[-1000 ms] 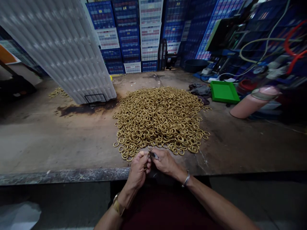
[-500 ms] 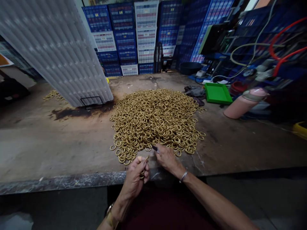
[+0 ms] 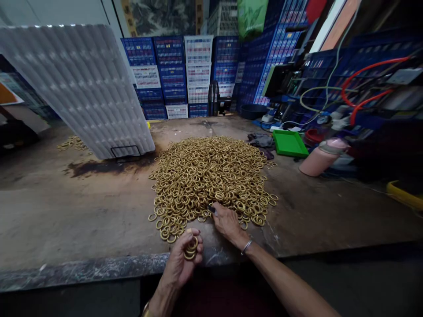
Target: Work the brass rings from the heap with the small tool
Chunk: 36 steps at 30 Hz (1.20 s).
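A large heap of brass-coloured rings (image 3: 211, 171) lies on the table in front of me. My left hand (image 3: 185, 253) is at the table's front edge, its fingers curled round several brass rings (image 3: 190, 252) that lie against the palm. My right hand (image 3: 228, 223) reaches to the near edge of the heap, back of the hand up and fingers bent together. At its fingertips a small dark piece (image 3: 212, 209) shows, touching the rings; whether it is held or worn on a finger I cannot tell. What else those fingers grip is hidden.
A tall stack of ribbed white sheets (image 3: 86, 92) leans in a black wire stand at left. On the right are a green tray (image 3: 291, 143), a pink bottle (image 3: 320, 158) and a dark cloth (image 3: 262, 141). Blue and white crates (image 3: 170, 72) are piled behind the table (image 3: 82, 211).
The view has tilted up, showing more of the back wall. My left hand has turned so the rings in it show more plainly. My right hand stays at the heap's near edge.
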Tool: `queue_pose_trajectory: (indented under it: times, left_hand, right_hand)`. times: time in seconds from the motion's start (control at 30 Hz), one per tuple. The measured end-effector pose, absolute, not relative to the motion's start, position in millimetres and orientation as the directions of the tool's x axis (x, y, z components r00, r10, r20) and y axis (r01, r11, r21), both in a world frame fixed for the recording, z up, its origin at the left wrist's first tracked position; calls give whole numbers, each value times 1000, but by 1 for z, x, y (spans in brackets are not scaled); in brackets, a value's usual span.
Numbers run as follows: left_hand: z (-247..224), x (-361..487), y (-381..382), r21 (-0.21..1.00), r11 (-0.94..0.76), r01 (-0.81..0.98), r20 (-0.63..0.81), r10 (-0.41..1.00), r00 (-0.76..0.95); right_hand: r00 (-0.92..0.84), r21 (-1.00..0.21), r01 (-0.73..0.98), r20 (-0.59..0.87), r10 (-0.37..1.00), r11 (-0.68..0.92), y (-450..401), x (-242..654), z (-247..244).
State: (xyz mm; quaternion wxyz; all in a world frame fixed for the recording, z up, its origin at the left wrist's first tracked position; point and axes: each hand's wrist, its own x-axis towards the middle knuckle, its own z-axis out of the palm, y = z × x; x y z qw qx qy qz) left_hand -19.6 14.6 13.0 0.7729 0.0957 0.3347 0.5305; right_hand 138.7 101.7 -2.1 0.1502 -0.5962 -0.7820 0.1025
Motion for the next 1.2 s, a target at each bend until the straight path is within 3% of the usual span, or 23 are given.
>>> queue_pose_trajectory:
  times: [0.1, 0.2, 0.33, 0.47, 0.63, 0.8, 1.03, 1.13, 1.2]
  left_hand:
    - [11, -22, 17, 445, 428, -786, -443, 869, 222]
    - [11, -21, 21, 467, 424, -776, -473, 861, 187]
    - [13, -18, 26, 643, 367, -672, -449, 892, 58]
    - [12, -16, 29, 840, 265, -473, -343, 935, -86]
    - [11, -14, 28, 966, 188, -176, -213, 967, -139]
    - [11, -13, 28, 982, 163, -90, -172, 980, -101]
    - [9, -11, 25, 995, -54, 85, 64, 991, -119]
    - [12, -10, 24, 995, -41, 91, 51, 992, -111]
    - [14, -10, 23, 998, 38, 51, -33, 994, -101]
  right_hand:
    - [-284, -427, 841, 174, 943, 332, 101, 140, -1]
    - [-319, -561, 739, 196, 927, 373, 98, 137, 7]
    - [-359, -795, 536, 92, 929, 286, 90, 131, 20]
    - [-394, -919, 370, -23, 919, 136, 85, 129, 25]
    - [-473, -963, 268, -154, 867, -25, 80, 128, 23]
    - [-523, -970, 162, -241, 817, -182, 77, 126, 22]
    - [-449, -944, 156, -329, 831, -289, 74, 120, 27]
    - [-401, -947, 161, -321, 858, -280, 73, 117, 26]
    - [-370, -951, 183, -303, 879, -250, 74, 116, 25]
